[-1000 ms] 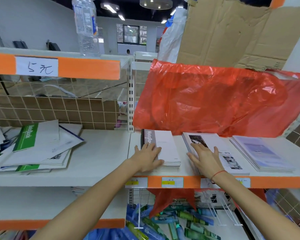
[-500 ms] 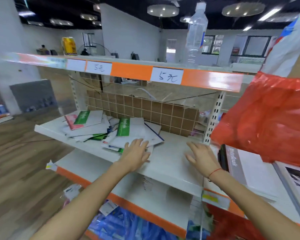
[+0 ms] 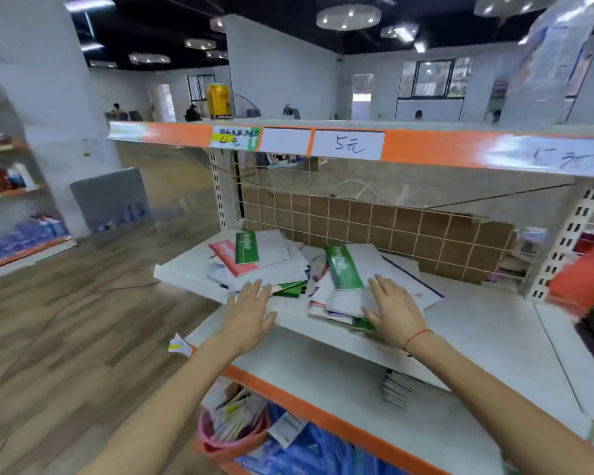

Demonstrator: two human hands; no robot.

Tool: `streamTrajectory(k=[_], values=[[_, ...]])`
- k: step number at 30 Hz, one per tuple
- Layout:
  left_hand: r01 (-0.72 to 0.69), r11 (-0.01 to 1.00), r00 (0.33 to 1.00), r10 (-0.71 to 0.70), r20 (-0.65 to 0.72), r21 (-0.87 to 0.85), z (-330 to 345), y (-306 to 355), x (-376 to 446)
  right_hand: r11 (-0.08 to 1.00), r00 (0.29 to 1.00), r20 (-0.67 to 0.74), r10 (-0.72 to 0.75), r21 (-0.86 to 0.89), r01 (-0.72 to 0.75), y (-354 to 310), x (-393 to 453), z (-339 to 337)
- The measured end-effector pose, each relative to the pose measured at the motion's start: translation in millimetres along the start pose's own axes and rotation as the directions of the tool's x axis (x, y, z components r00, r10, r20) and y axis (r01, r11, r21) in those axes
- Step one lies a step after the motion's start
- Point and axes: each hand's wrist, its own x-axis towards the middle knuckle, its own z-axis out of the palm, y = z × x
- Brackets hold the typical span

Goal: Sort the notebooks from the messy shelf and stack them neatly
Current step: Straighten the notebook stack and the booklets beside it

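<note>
A messy pile of notebooks lies on the white shelf. Its left heap has a red book and a green-spined one on top. The right heap is topped by a white notebook with a green spine. My left hand hovers flat, fingers spread, at the front edge of the left heap. My right hand lies flat with straight fingers on the right heap's top notebook. Neither hand grips anything.
An orange-edged upper shelf with price labels hangs close overhead. A brown tiled backing with wire grid closes the rear. A lower shelf holds a small stack. A pink basket stands below. Red plastic is at right.
The view has swung left from the tidy stacks to the messy pile. Both hands left the stacked notebooks and moved left; the right hand now rests on the right heap.
</note>
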Motion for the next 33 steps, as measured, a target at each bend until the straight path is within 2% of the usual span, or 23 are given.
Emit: streamTrajectory(k=[4,10,14,20,27,33], values=[[0.000,1.000,1.000,0.000,-0.004,0.015,5,-24,12,0.999,1.000,0.019,-0.010,-0.047,0.011,-17,15,5],[-0.013,1.000,0.999,0.013,-0.049,-0.014,11,-28,41,0.998,0.997,0.082,0.000,-0.069,0.006,-15,41,13],[-0.010,1.000,0.996,0.010,-0.085,-0.005,15,-28,61,0.998,0.982,0.187,-0.006,-0.063,0.018,-4,66,20],[0.000,0.999,0.999,-0.002,-0.037,-0.049,14,-31,84,0.997,0.948,0.316,0.044,-0.079,-0.020,7,71,35],[0.033,0.998,0.998,-0.030,0.062,-0.048,21,-38,122,0.977,0.986,0.152,-0.064,-0.193,0.093,8,53,33],[0.034,0.999,0.986,-0.030,0.163,-0.024,25,-55,159,0.974,0.987,0.141,-0.073,-0.203,0.101,3,51,26]])
